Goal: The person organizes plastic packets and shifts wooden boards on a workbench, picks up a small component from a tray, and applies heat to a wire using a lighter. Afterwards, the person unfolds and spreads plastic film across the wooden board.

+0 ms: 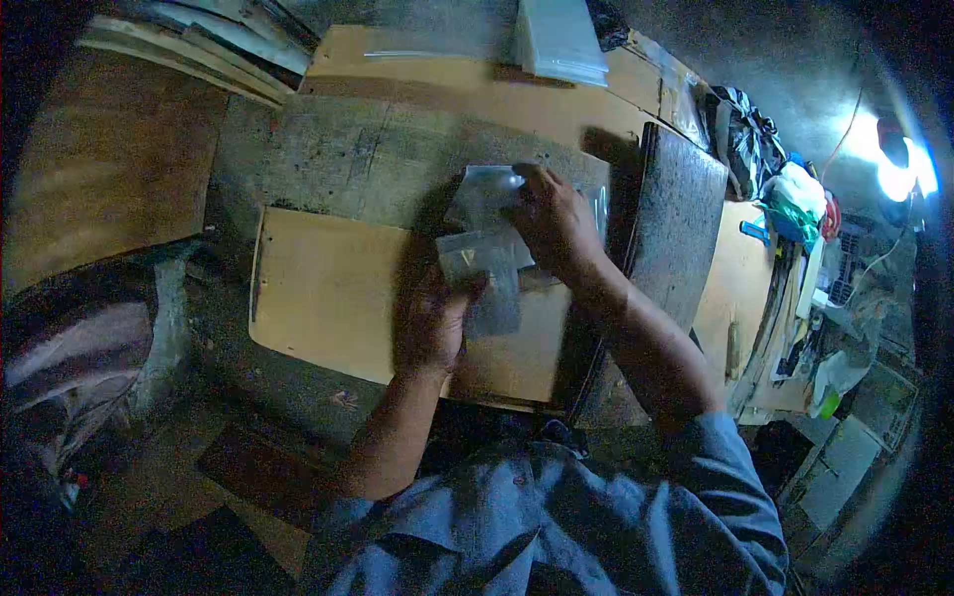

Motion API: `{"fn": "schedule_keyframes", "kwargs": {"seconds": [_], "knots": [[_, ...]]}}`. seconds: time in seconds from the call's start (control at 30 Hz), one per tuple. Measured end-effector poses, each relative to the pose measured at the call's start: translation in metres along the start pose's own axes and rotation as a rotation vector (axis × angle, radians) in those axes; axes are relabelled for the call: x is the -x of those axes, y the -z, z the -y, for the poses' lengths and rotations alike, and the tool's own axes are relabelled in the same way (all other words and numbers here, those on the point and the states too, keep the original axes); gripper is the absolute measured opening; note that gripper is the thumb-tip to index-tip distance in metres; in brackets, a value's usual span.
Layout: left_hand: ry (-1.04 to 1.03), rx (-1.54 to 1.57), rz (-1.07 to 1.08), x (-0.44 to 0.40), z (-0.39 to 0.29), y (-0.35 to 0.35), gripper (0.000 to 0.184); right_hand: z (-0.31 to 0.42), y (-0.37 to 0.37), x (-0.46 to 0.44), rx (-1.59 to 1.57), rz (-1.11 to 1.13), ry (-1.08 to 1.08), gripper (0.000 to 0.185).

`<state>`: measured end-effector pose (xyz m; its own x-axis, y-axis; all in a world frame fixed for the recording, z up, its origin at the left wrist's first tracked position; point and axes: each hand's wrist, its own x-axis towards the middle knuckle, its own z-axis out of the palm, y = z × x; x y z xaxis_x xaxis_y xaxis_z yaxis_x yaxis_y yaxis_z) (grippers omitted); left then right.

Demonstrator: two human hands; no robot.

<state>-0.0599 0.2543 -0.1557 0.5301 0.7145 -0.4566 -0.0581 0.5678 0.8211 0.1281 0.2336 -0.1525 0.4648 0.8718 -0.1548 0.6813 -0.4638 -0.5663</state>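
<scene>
My left hand is closed on a clear plastic sheet, its thumb lying over the lower part. Just above, the fingers of my right hand pinch the edge of another clear plastic sheet, which shows a bright glint. The two pieces overlap, and I cannot tell whether they are flat sheets or bags. More clear plastic shows behind my right wrist. Both hands are over a pale wooden board on the worn bench.
A stack of clear plastic sheets lies at the bench's far side. To the right are a dark board, a black plastic bag, a blue tool and a lit lamp. A brown panel stands at left.
</scene>
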Motion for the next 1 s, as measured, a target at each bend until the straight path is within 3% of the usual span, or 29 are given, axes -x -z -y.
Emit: {"fn": "schedule_keyframes", "kwargs": {"seconds": [0.2, 0.27, 0.47, 0.53, 0.67, 0.73, 1.0], "knots": [[-0.046, 0.059, -0.010, -0.002, 0.002, 0.002, 0.043, 0.004, 0.010, -0.002, -0.116, -0.050, 0.063, 0.041], [-0.093, 0.036, -0.002, -0.003, 0.003, 0.004, 0.043, 0.002, 0.013, 0.002, 0.143, -0.026, -0.009, 0.042], [0.055, 0.047, -0.037, -0.002, 0.007, 0.006, 0.040, -0.007, 0.004, 0.021, 0.171, -0.077, 0.123, 0.039], [0.074, 0.123, 0.001, -0.005, 0.012, 0.008, 0.051, -0.001, 0.004, 0.022, 0.153, -0.059, 0.089, 0.036], [0.040, 0.040, -0.018, -0.006, 0.008, 0.004, 0.051, 0.001, 0.000, 0.020, 0.051, 0.006, -0.003, 0.025], [0.009, 0.105, 0.008, -0.006, 0.001, -0.004, 0.039, 0.003, 0.000, 0.022, 0.046, -0.027, 0.019, 0.022], [0.050, 0.021, 0.042, -0.014, -0.001, -0.011, 0.035, -0.008, -0.004, 0.024, -0.029, 0.021, 0.035, 0.014]]}}
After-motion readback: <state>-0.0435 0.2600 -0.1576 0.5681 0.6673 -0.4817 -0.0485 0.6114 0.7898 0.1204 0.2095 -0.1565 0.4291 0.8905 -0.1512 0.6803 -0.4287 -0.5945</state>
